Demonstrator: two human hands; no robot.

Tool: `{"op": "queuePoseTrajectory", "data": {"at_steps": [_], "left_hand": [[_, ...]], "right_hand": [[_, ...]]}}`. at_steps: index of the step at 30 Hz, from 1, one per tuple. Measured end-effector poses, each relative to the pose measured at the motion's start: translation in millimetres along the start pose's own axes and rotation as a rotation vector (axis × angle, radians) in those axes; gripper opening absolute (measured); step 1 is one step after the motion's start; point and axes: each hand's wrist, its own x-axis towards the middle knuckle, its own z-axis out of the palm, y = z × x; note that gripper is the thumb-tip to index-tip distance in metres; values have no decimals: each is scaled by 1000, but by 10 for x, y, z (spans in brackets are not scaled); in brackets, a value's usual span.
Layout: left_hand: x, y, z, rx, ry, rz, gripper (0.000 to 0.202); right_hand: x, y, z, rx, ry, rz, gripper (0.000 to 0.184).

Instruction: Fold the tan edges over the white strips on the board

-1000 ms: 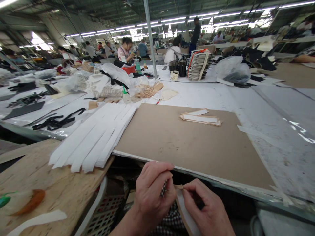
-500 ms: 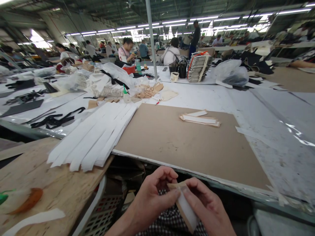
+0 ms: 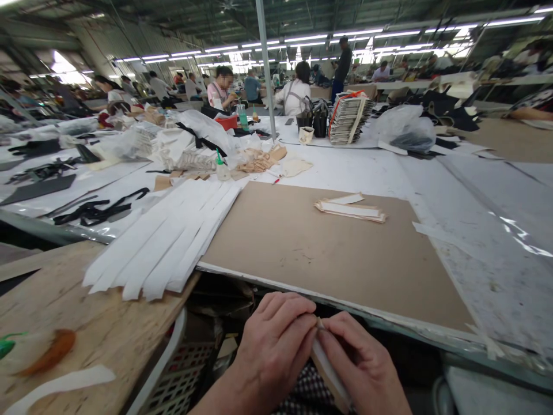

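We find the tan-and-white strip slanting down between the hands, just before the near edge of the counter. The right hand pinches it near its upper end; the left hand curls its fingers over that end — its thumb is hidden, so we cannot tell its grip. On the counter we note a brown board bearing short strips, with long white strips beside it.
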Motion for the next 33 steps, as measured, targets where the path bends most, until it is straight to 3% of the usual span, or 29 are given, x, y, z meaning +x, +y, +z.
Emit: {"op": "queuePoseTrajectory", "data": {"at_steps": [5, 10, 24, 33], "left_hand": [[-20, 28, 41, 110, -42, 32, 16], [-38, 25, 105, 144, -33, 33, 17], [-106, -12, 231, 120, -27, 1, 16], [-130, -14, 272, 96, 48, 6, 16]], "right_hand": [[1, 45, 23, -145, 65, -121, 12], [26, 73, 3, -259, -4, -212, 12], [24, 175, -13, -344, -57, -151, 13], [19, 134, -42, -385, -71, -84, 15]]}}
